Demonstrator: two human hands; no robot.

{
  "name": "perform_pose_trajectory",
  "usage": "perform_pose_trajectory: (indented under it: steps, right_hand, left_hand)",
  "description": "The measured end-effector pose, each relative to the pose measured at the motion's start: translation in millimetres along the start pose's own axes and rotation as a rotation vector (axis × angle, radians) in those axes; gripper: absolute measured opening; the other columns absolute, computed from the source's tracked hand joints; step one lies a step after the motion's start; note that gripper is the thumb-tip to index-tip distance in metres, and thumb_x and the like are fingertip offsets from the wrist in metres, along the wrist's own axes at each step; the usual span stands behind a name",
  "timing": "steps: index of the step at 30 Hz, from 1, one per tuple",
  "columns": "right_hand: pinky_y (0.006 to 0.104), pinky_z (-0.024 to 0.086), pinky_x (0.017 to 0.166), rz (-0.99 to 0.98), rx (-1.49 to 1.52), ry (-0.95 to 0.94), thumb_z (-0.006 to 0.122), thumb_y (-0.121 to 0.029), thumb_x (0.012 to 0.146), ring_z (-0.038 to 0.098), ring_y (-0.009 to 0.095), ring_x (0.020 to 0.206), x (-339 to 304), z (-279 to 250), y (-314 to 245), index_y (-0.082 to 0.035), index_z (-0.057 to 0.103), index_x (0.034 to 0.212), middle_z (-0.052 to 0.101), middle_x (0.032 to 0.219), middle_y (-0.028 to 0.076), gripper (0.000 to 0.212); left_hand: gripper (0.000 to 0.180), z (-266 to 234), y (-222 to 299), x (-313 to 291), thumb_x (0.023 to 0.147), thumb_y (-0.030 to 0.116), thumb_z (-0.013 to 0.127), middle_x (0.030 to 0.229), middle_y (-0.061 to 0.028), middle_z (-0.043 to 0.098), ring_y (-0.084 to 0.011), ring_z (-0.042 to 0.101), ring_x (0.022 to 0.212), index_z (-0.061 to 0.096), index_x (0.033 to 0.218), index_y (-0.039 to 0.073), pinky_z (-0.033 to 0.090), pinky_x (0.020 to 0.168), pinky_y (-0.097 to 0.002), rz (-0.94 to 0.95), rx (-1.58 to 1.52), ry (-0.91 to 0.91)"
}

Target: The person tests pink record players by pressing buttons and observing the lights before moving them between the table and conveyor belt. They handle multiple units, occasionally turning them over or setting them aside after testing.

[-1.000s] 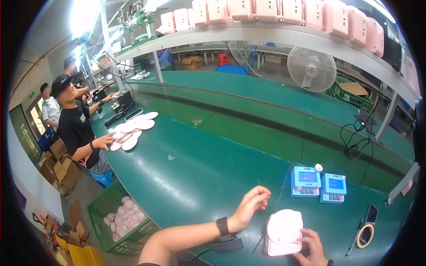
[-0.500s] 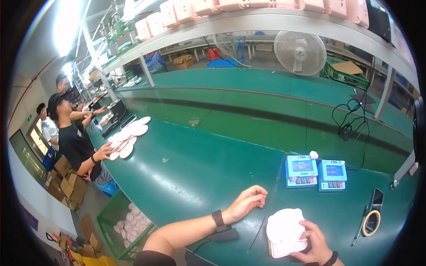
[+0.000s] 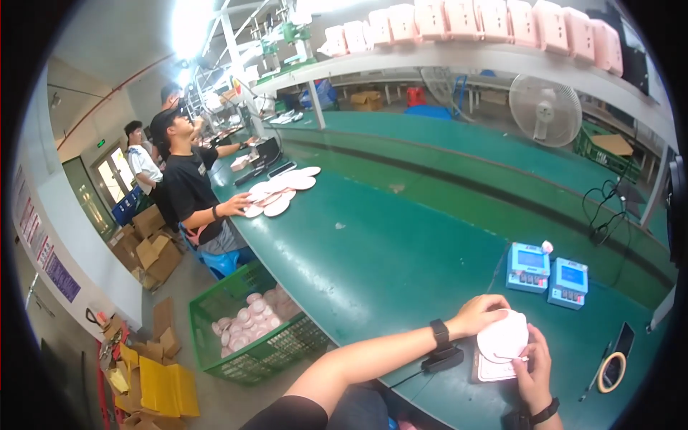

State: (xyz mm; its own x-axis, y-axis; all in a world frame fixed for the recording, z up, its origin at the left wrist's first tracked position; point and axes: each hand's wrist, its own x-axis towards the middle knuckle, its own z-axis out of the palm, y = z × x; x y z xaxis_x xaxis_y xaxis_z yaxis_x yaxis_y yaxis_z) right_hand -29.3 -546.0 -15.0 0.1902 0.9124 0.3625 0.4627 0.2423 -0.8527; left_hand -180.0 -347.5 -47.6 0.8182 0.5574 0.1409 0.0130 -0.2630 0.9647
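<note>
A pale pink-white plastic housing (image 3: 502,338), with a round upper part above a squarish base, is on the green workbench in front of me. My left hand (image 3: 481,314) has its curled fingers at the housing's upper left edge. My right hand (image 3: 536,364) grips its lower right side, with thumb and fingers around the edge. Just beyond stand two blue box-shaped meters (image 3: 529,266) with screens and buttons. A black adapter (image 3: 442,360) with a cable lies beside my left wrist.
A tape roll (image 3: 611,372) and a phone (image 3: 626,340) lie at right. A green crate (image 3: 258,351) of pink-white parts stands on the floor at left. Farther along the workbench (image 3: 373,251), a person in black touches pale discs (image 3: 276,195). Pink housings (image 3: 487,20) line the overhead shelf.
The view has swung left. My left hand has moved from above the bench onto the housing. My right hand stays on the housing. The person in black has raised their head.
</note>
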Motion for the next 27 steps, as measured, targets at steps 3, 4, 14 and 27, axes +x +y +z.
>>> perform_pose_trajectory:
  steps: [3,4,14,27]
  right_hand:
    - [0.0432,0.033,0.106,0.063,0.003,0.005,0.065,-0.014,0.079,0.045,0.033,0.128,-1,5,-1,-0.004,0.051,0.082,0.045,0.14,0.023,0.018]
    - [0.0432,0.033,0.106,0.071,0.001,0.014,0.065,-0.014,0.079,0.045,0.033,0.128,-2,3,1,-0.004,0.051,0.082,0.045,0.14,0.023,0.018]
    - [0.0446,0.036,0.106,0.032,0.049,0.028,0.066,-0.007,0.08,0.048,0.038,0.127,1,3,12,-0.002,0.052,0.084,0.045,0.138,0.027,0.016]
    - [0.0447,0.039,0.103,0.075,0.1,0.025,0.069,-0.009,0.078,0.048,0.039,0.127,0,0,12,-0.001,0.055,0.084,0.045,0.138,0.025,0.017]
  left_hand:
    - [0.025,1,-9,8,0.089,0.017,0.06,0.106,-0.0064,0.062,-0.0122,0.057,0.089,0.063,0.109,0.002,0.047,0.08,-0.0269,0.054,-0.111,-0.025]
    - [0.025,1,-9,-2,0.09,0.016,0.058,0.107,-0.0072,0.061,-0.0129,0.057,0.091,0.063,0.11,0.002,0.046,0.081,-0.0275,0.073,-0.184,-0.026]
    - [0.032,-6,5,-13,0.092,0.015,0.054,0.108,-0.0086,0.061,-0.0157,0.057,0.097,0.061,0.12,0.002,0.046,0.087,-0.0295,0.078,-0.102,-0.025]
    - [0.032,-6,10,-14,0.093,0.015,0.052,0.109,-0.0108,0.061,-0.0201,0.059,0.101,0.061,0.12,0.001,0.047,0.089,-0.0318,0.109,-0.036,-0.019]
